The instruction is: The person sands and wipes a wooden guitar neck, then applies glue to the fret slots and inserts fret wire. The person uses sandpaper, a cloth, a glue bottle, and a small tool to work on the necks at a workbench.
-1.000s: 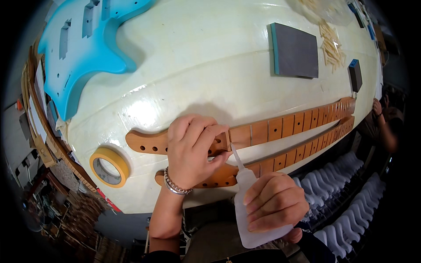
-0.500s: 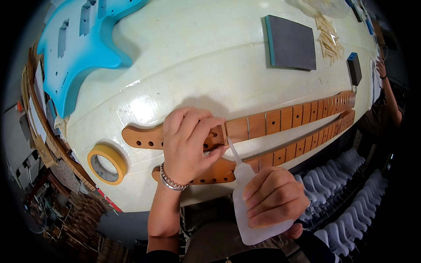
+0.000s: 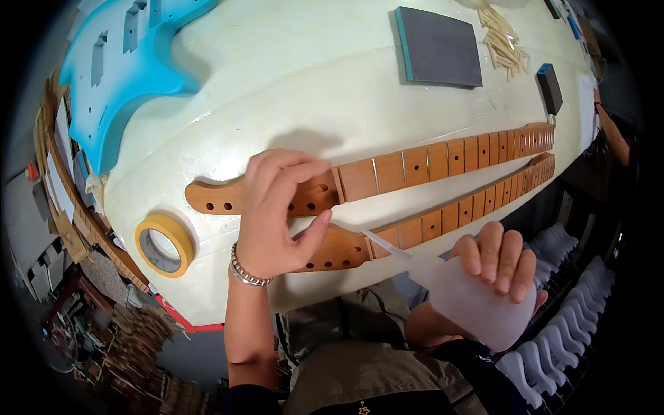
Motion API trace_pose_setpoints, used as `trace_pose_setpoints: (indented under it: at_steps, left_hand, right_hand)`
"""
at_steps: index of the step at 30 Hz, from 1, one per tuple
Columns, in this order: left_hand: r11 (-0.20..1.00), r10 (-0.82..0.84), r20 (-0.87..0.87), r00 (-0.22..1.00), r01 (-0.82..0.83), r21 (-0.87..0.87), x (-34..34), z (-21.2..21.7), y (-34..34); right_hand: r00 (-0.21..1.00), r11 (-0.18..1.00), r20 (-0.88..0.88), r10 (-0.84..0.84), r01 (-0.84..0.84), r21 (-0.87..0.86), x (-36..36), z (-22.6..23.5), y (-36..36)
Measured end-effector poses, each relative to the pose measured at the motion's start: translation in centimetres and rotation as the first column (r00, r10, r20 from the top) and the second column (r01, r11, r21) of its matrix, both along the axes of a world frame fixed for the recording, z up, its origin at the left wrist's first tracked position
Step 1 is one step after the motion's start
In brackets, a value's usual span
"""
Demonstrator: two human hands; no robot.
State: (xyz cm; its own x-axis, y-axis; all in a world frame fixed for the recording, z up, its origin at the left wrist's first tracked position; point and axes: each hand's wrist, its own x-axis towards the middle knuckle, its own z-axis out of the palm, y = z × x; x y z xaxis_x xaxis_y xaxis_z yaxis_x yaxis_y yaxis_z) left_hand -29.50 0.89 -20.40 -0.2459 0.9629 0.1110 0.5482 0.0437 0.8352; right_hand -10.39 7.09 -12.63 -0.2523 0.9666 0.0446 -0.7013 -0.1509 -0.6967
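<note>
Two brown wooden guitar necks lie side by side on the pale work table [image 3: 235, 138], headstocks at the left. My left hand [image 3: 273, 221] arches over the headstock of the upper neck [image 3: 429, 168], fingers loosely curved, the thumb well apart from them. The thumb tip is near that neck's nut slot [image 3: 339, 187]. My right hand [image 3: 501, 261] grips a translucent white squeeze bottle [image 3: 477, 301] with a long thin nozzle [image 3: 386, 243]. The bottle tilts leftward, and its tip shows over the nut end of the lower neck [image 3: 449, 218].
A yellow tape roll [image 3: 181, 242] stands at the left. The blue guitar body [image 3: 124, 114] is at far left. Toward the back lie a grey block [image 3: 441, 48], several pale sticks [image 3: 501, 41] and a small dark block [image 3: 550, 90]. Another person's arm [image 3: 612, 128] shows at right.
The bottle has swung right and away from the upper neck's nut slot, tipping further over. My left thumb and fingertips, close together at the slot before, have spread apart.
</note>
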Motion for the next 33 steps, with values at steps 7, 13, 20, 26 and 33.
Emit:
trace_pose_setpoints:
  at_steps: [7, 13, 20, 26, 33]
  left_hand:
    - [0.990, 0.123, -0.075, 0.990, -0.117, 0.081, 4.5, 0.1, -4.7]
    - [1.000, -0.025, -0.224, 0.974, 0.027, 0.006, 7.6, -0.9, -4.7]
    - [0.997, -0.064, -0.287, 0.956, 0.052, -0.048, 7.8, -1.3, -4.3]
    - [0.997, -0.058, -0.271, 0.961, 0.044, -0.058, 7.9, -1.4, -4.3]
    - [0.998, -0.045, -0.262, 0.964, 0.032, -0.056, 7.8, -1.6, -4.5]
  right_hand:
    - [0.999, 0.997, -0.007, -0.045, 0.046, 0.062, 4.1, -0.7, -1.4]
    - [0.996, 0.984, 0.084, -0.016, 0.001, 0.176, 4.3, -2.4, -4.0]
    - [0.996, 0.976, 0.072, -0.054, 0.038, 0.212, 3.7, -3.5, -4.9]
    - [0.988, 0.974, 0.095, -0.122, 0.101, 0.201, 3.2, -3.7, -5.3]
    - [0.989, 0.943, 0.149, -0.016, -0.034, 0.330, 3.9, -4.3, -4.9]
